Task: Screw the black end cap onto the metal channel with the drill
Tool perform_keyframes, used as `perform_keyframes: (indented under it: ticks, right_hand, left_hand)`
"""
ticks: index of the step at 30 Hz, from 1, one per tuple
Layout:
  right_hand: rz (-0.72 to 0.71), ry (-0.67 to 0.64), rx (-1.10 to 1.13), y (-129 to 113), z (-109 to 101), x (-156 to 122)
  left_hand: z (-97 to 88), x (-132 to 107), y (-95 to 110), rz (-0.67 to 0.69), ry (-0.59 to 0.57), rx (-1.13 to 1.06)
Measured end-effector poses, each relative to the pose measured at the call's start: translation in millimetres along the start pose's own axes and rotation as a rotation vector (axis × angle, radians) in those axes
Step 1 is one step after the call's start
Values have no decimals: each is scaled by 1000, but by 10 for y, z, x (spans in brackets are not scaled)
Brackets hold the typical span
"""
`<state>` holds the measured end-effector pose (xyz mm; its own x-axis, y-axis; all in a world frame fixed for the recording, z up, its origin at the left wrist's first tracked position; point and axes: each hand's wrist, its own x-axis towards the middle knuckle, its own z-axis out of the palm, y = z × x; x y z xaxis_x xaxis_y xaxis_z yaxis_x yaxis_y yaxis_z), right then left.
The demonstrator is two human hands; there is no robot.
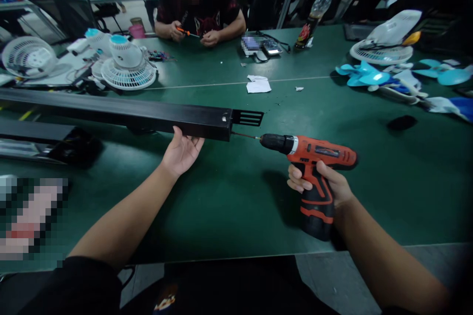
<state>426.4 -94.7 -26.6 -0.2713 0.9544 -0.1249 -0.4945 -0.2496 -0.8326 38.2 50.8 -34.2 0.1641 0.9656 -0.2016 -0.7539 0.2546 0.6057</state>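
A long black metal bar (pixel 148 114) runs from the left edge to mid-frame, ending in a slotted tab. My left hand (pixel 181 150) cups the bar from below near that end, palm up, fingers wrapped behind it. My right hand (pixel 320 184) is closed round the grip of an orange and black cordless drill (pixel 314 157). The drill lies level, and its thin bit touches the bar's end face.
The green table (pixel 240 197) carries white fan parts (pixel 127 66) at the back left, blue fan blades (pixel 364 76) at the right and paper scraps (pixel 257 84) in the middle. A person in black (pixel 199 5) sits opposite with a small screwdriver. A second black bar (pixel 40 140) lies at the left.
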Motion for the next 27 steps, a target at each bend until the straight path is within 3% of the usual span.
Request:
perform_keyframes:
  ticks: [12,22,27]
  right_hand:
    - [17,9,12,-31,68,3]
    - [18,-1,13,-20,48,13]
    - [30,-8,0,-33,39,10]
  left_hand:
    - [-36,2,2,-26,-58,-53]
    - [4,-11,-7,-1,17,3]
    - [-16,1,-11,-8,-1,-7]
